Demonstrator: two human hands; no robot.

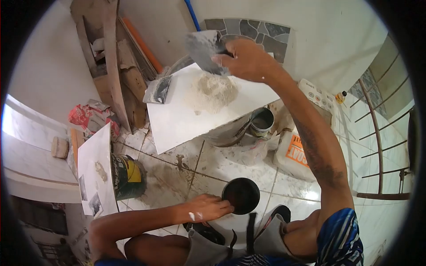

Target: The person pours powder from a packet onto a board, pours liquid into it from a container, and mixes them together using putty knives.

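Right arm (313, 126) extends forward gripping a scraper (200, 48); left arm (146, 218) bends inward

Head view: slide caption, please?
Broad blade in right-hand grip near powder heaped on a white board; left-hand grip on a black bucket.

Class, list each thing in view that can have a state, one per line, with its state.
Dusty grey flat-bladed tool: raised, gripped by the right hand.
Round black container: open-topped, held at its rim by the left hand; contents unclear.
Pale loose powder: heaped, hollowed on top.
Large flat white board: bearing the powder.
Second grey flat-bladed tool: lying at the board's left side, unheld.
Red-and-white plastic bag: crumpled.
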